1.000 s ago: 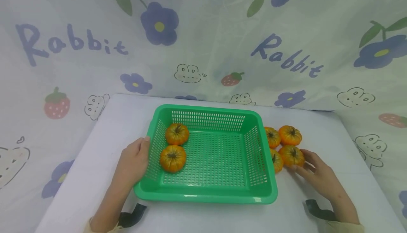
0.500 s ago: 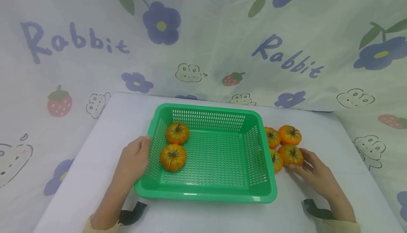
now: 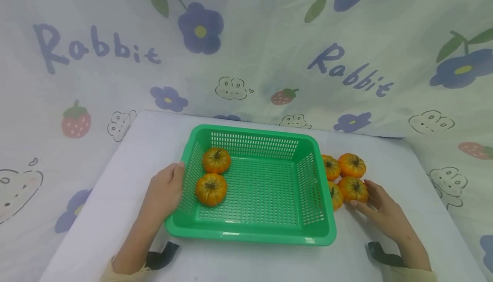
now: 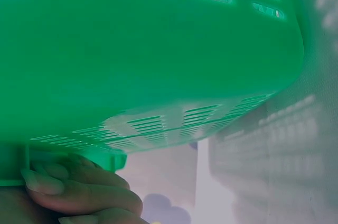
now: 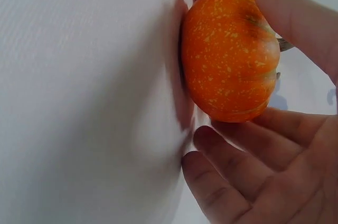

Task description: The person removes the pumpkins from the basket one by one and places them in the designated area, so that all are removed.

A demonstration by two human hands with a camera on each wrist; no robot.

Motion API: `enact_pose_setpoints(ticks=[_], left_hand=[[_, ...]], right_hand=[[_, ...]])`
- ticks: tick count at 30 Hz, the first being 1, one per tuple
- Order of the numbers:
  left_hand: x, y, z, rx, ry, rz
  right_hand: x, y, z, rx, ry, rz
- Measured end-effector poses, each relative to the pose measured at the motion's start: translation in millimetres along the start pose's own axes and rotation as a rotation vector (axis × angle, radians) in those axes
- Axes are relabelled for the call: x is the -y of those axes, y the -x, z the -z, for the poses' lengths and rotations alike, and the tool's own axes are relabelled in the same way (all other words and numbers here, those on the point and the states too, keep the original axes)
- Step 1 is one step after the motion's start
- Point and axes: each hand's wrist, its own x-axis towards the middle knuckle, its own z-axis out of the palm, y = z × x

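My left hand (image 3: 163,194) grips the left rim of a green plastic basket (image 3: 246,237), and its curled fingers (image 4: 90,195) show beneath the rim in the left wrist view. Two small orange pumpkins (image 3: 211,189) sit inside along the basket's left wall. Right of the basket, my right hand (image 3: 385,211) holds the nearest-right pumpkin (image 3: 353,189) of a small cluster on the table. In the right wrist view, its thumb lies on the upper side of that pumpkin (image 5: 227,55), the index finger on the opposite side, and the other fingers spread close to the tabletop.
Beside the held pumpkin stand several others: one behind it (image 3: 352,165) and two (image 3: 330,167) partly hidden by the basket's right wall. A white cloth (image 3: 385,162) covers the table. Behind hangs a printed curtain (image 3: 254,51) with flowers and rabbits.
The head view has shifted slightly. Both hands, the basket and the pumpkins keep nearly the same places.
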Motion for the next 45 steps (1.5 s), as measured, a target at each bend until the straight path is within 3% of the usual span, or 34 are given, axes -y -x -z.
enact_pose_setpoints(ticks=[7, 15, 18, 22, 33, 40, 45], left_hand=[[0.1, -0.6, -1.7, 0.011, 0.013, 0.002], [-1.0, -0.6, -1.7, 0.004, -0.006, -0.004], [-1.3, -0.3, -1.5, 0.004, -0.002, -0.002], [-0.5, 0.4, -0.9, 0.005, 0.008, 0.005], [2.2, 2.4, 0.1, -0.01, 0.004, -0.003], [-0.3, 3.5, -0.4, -0.016, 0.002, -0.014], [-3.5, 4.6, 0.5, -0.012, 0.011, -0.013]], right_hand=[[11, 7, 11, -0.105, 0.027, 0.073], [47, 12, 26, -0.079, 0.07, 0.136], [69, 14, 31, -0.086, 0.08, 0.205], [103, 15, 35, -0.095, 0.078, 0.373], [201, 4, 24, 0.102, 0.19, 0.69], [244, -4, 8, 0.158, 0.33, 0.806], [265, -12, -5, 0.239, 0.33, 0.854]])
